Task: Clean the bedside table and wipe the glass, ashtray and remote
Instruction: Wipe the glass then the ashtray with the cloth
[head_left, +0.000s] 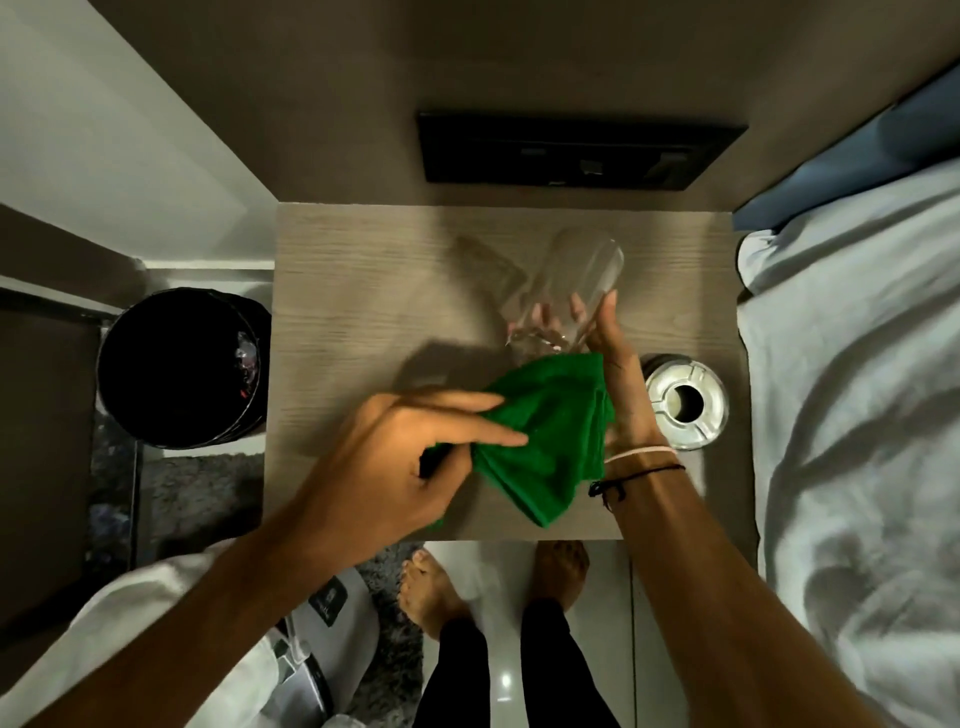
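Over the wooden bedside table (353, 291), my right hand (615, 374) grips a clear drinking glass (576, 280) near its base and holds it tilted away from me. A green cloth (545, 436) hangs bunched just below the glass, pinched by my left hand (415, 457) at its left side. The cloth's upper edge touches the bottom of the glass. A round glass ashtray (685, 402) sits on the table's right edge, beside my right wrist. No remote is visible.
A black bin (182, 369) lined with a bag stands on the floor left of the table. A bed with pale sheets (857, 389) runs along the right. A dark switch panel (576, 150) is on the wall behind. My bare feet (431, 587) are below the table's front edge.
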